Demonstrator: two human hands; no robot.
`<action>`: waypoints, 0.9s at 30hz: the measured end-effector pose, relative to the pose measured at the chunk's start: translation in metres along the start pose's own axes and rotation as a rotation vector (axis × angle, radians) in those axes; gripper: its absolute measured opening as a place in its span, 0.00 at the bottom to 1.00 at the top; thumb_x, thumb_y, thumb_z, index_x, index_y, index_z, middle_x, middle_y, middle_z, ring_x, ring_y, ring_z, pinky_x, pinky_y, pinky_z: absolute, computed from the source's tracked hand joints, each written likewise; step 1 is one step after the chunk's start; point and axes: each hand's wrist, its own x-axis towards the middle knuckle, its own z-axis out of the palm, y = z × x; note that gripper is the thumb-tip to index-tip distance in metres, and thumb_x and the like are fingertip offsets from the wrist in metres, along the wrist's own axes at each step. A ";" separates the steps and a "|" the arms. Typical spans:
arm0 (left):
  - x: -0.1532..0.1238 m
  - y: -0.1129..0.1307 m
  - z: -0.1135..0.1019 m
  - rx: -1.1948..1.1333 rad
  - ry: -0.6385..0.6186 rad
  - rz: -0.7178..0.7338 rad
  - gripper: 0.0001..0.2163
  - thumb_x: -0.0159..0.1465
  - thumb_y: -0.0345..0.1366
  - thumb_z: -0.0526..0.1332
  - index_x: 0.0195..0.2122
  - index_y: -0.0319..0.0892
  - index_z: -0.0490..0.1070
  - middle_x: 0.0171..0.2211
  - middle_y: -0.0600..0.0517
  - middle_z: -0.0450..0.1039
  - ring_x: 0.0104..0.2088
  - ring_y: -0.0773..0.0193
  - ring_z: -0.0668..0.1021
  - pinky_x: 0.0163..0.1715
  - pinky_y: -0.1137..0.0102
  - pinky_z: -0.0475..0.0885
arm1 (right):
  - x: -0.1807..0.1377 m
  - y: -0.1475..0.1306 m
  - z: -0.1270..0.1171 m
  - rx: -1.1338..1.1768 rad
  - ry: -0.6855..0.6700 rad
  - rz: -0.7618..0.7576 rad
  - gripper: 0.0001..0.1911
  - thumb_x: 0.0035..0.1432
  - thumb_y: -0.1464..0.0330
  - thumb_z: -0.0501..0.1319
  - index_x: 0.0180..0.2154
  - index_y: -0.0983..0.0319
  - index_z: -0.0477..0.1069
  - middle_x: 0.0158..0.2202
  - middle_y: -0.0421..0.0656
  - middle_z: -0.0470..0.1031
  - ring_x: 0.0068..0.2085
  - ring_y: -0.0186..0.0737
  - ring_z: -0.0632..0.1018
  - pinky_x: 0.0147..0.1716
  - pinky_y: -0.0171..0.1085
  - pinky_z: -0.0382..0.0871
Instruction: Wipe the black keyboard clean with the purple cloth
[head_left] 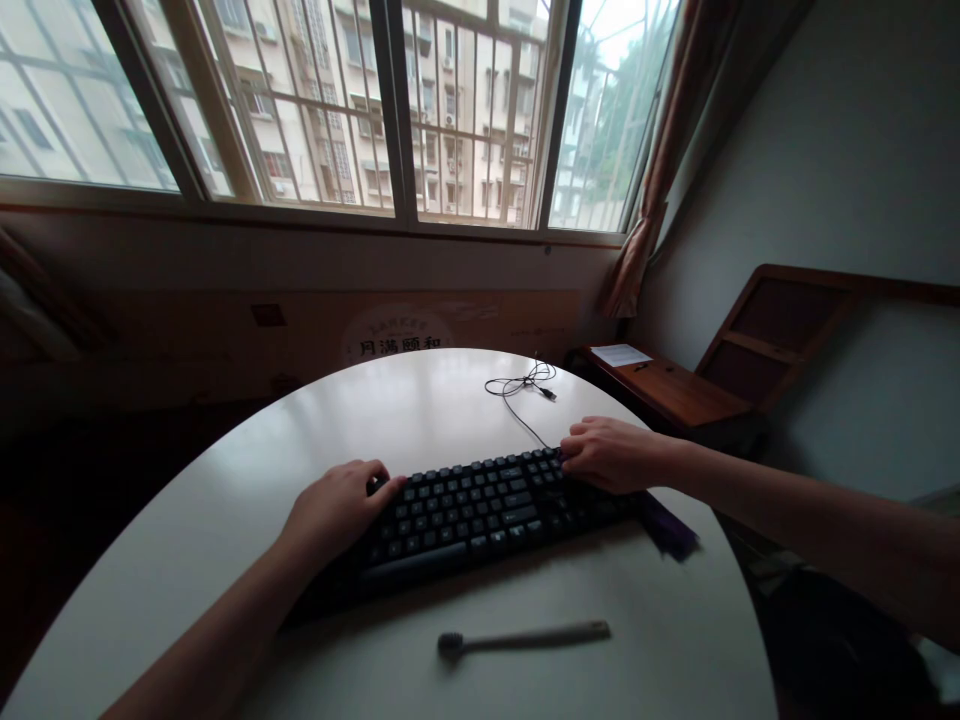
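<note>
A black keyboard (457,510) lies at a slant on the white round table. My left hand (341,510) is closed around its left end, with the thumb by the top row of keys. Over the keyboard's right end, my right hand (611,455) is closed on a dark purple cloth (671,530). Part of the cloth hangs out past the keyboard's right edge, and the rest is hidden under my fingers. Nearer to me, a grey toothbrush (529,638) lies on the table, bristle head to the left.
The keyboard's cable (517,385) lies coiled at the far side of the table (360,410), its USB plug showing. A wooden chair or bench (675,385) with a sheet of paper (621,355) stands at the right. Barred windows (472,130) are ahead.
</note>
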 end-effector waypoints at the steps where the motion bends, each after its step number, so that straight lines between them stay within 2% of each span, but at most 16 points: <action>1: 0.000 -0.001 0.001 -0.006 0.003 0.006 0.23 0.63 0.56 0.48 0.38 0.45 0.74 0.42 0.47 0.77 0.43 0.51 0.77 0.35 0.64 0.67 | -0.001 -0.002 -0.002 0.005 -0.010 -0.015 0.11 0.63 0.68 0.56 0.30 0.60 0.74 0.32 0.42 0.74 0.31 0.37 0.67 0.33 0.38 0.55; 9: 0.003 -0.006 0.004 -0.038 0.016 0.029 0.23 0.62 0.57 0.49 0.37 0.46 0.75 0.41 0.47 0.78 0.42 0.52 0.77 0.34 0.65 0.67 | -0.017 -0.029 -0.009 0.066 -0.054 -0.084 0.12 0.61 0.71 0.56 0.25 0.61 0.70 0.29 0.40 0.72 0.30 0.36 0.67 0.32 0.39 0.55; 16: 0.002 -0.005 0.003 -0.028 0.019 0.030 0.24 0.62 0.58 0.48 0.37 0.45 0.76 0.40 0.46 0.78 0.42 0.52 0.77 0.34 0.65 0.67 | -0.041 -0.050 -0.004 0.116 -0.049 -0.019 0.09 0.62 0.71 0.55 0.31 0.61 0.72 0.32 0.42 0.73 0.33 0.39 0.69 0.35 0.40 0.57; 20: 0.001 -0.003 0.002 -0.019 0.031 0.033 0.24 0.63 0.56 0.48 0.37 0.45 0.75 0.41 0.46 0.77 0.43 0.51 0.77 0.35 0.65 0.67 | -0.061 -0.063 -0.001 0.256 -0.038 0.026 0.09 0.59 0.71 0.57 0.27 0.61 0.70 0.33 0.45 0.73 0.37 0.41 0.70 0.40 0.42 0.60; 23: 0.000 -0.003 0.003 -0.010 0.041 0.034 0.23 0.63 0.55 0.47 0.36 0.44 0.74 0.40 0.45 0.77 0.43 0.51 0.77 0.35 0.64 0.67 | -0.079 -0.065 -0.005 0.527 0.043 0.223 0.12 0.62 0.69 0.55 0.27 0.62 0.70 0.35 0.47 0.73 0.38 0.42 0.71 0.40 0.41 0.63; 27: 0.000 -0.002 0.005 -0.010 0.049 0.037 0.23 0.63 0.55 0.47 0.36 0.44 0.74 0.40 0.45 0.77 0.43 0.50 0.77 0.35 0.64 0.67 | -0.094 -0.048 -0.015 1.046 0.257 0.770 0.18 0.63 0.56 0.54 0.29 0.62 0.69 0.28 0.45 0.72 0.31 0.40 0.73 0.32 0.38 0.68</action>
